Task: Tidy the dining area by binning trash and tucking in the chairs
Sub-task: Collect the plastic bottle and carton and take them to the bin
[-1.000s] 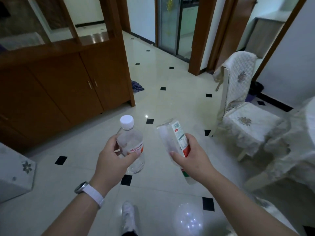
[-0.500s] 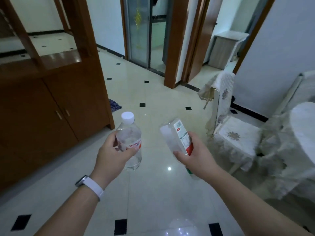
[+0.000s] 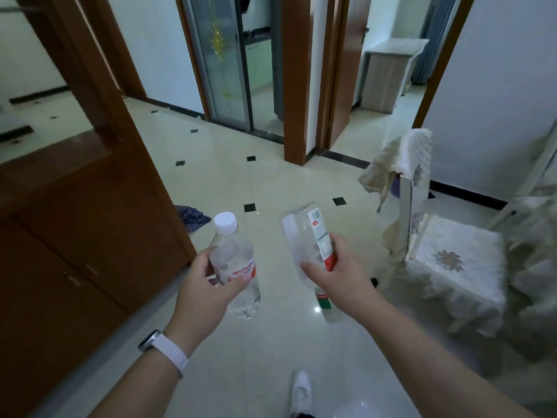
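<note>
My left hand [image 3: 208, 285] grips a clear plastic bottle [image 3: 238, 267] with a white cap and a red label, held upright. My right hand [image 3: 340, 276] grips a second clear bottle [image 3: 304, 236] upside down, its base pointing up and its green cap end poking out below the hand. A chair [image 3: 446, 254] with a white lace cover stands pulled out to the right of my right hand, its seat facing the covered table at the far right.
A brown wooden cabinet [image 3: 90, 230] fills the left side. Glossy tiled floor [image 3: 241, 182] leads ahead to a glass sliding door [image 3: 229, 64] and an open doorway. A dark cloth [image 3: 191, 215] lies on the floor by the cabinet. My white shoe [image 3: 301, 393] shows below.
I have walked forward and turned a little left; the cabinet and chair have drawn closer and the doors ahead show more. Both hands hold the bottles as before.
</note>
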Motion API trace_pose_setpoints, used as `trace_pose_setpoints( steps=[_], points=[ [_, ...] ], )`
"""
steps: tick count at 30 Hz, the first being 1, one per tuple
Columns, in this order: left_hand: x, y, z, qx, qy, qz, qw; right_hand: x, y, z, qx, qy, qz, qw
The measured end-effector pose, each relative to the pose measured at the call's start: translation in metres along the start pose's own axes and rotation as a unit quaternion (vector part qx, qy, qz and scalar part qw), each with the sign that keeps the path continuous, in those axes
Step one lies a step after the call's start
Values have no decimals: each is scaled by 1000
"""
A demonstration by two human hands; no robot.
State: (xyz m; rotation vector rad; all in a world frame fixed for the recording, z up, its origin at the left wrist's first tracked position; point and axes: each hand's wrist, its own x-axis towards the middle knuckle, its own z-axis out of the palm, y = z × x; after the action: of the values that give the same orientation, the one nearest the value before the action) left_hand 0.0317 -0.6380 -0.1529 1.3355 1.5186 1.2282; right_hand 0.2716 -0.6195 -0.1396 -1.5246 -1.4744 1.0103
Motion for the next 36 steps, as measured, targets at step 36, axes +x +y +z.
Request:
trace_pose_setpoints(
  steps=[36],
  points=[
    [714,10,148,-24,-202,64,977,603,-43,-18,-88,170,107,976]
  ],
)
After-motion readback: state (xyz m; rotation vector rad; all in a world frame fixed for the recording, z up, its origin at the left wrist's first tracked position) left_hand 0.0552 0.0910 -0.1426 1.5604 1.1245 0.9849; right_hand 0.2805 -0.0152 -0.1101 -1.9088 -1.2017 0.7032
